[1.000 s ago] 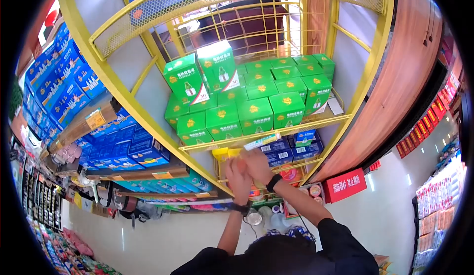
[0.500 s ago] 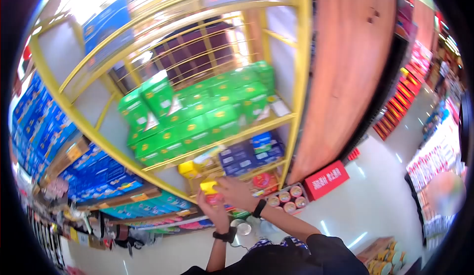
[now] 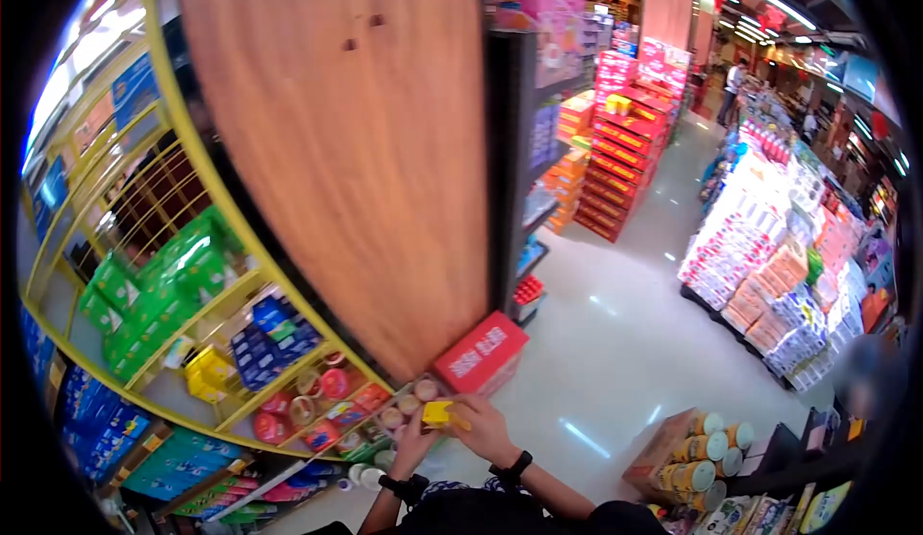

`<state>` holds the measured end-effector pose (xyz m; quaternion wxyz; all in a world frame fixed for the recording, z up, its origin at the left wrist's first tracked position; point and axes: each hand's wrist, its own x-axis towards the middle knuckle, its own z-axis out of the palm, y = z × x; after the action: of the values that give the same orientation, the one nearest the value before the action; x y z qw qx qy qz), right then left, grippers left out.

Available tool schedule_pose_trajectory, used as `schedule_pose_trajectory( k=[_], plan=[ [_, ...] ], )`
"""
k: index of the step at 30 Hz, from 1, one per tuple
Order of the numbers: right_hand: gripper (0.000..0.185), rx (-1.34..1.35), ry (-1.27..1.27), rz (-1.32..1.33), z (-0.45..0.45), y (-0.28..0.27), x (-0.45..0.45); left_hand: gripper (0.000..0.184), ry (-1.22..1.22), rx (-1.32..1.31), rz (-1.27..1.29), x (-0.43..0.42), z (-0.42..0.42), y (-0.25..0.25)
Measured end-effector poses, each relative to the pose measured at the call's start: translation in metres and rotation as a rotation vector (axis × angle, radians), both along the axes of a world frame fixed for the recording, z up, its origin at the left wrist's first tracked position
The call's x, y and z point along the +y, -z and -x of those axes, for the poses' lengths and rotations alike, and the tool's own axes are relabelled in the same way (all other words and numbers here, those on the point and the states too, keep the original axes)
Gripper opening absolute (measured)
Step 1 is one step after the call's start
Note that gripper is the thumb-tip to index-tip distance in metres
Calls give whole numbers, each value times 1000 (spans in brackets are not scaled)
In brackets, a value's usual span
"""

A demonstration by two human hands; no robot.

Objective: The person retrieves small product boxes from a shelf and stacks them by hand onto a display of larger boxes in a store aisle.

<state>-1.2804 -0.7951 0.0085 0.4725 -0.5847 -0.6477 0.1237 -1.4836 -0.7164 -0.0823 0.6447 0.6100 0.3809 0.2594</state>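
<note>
"Where's the yellow box [image 3: 436, 414]?"
"Between two hands, near a red carton [image 3: 481, 353]: right hand [image 3: 486, 430] with fingers closed on its right side, left hand [image 3: 413, 445] at its left, grip impossible to tell."

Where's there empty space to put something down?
There's bare, shiny, pale floor between the red box with white lettering and the big white-and-pink pile of wrapped packs. It's crowded near the small yellow box, where round lidded tubs stand, and on the yellow metal shelf, where green cardboard boxes pack together. Gold cylindrical tins crowd the lower right.
</note>
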Motion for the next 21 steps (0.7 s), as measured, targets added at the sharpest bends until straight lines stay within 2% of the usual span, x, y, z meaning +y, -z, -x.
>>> schedule_pose_trajectory(
  k=[2,4,6,9,14,16,17,20,21],
  plan=[
    [34,23,141,63,-50,-8,-34,67,164,127,-222,-13,-68,-10],
    [32,12,307,136,-90,-5,-70,61,289,-97,95,-26,-130,0],
    [30,11,444,150,-124,-9,-106,58,506,-4,230,-27,-178,17],
    [27,37,640,137,-166,1,-147,56,683,38,386,-46,-246,-6],
    [26,135,850,168,-214,24,-173,51,865,270,460,-56,-339,4],
    [27,158,927,189,-234,20,-173,51,916,306,527,-57,-374,-10],
    [27,167,965,178,-246,23,-173,54,949,341,558,-53,-394,7],
    [29,174,1024,151,-297,28,-170,52,1050,384,605,-45,-460,6],
    [30,192,1037,154,-318,26,-167,50,1124,289,590,-41,-479,12]
  ],
)
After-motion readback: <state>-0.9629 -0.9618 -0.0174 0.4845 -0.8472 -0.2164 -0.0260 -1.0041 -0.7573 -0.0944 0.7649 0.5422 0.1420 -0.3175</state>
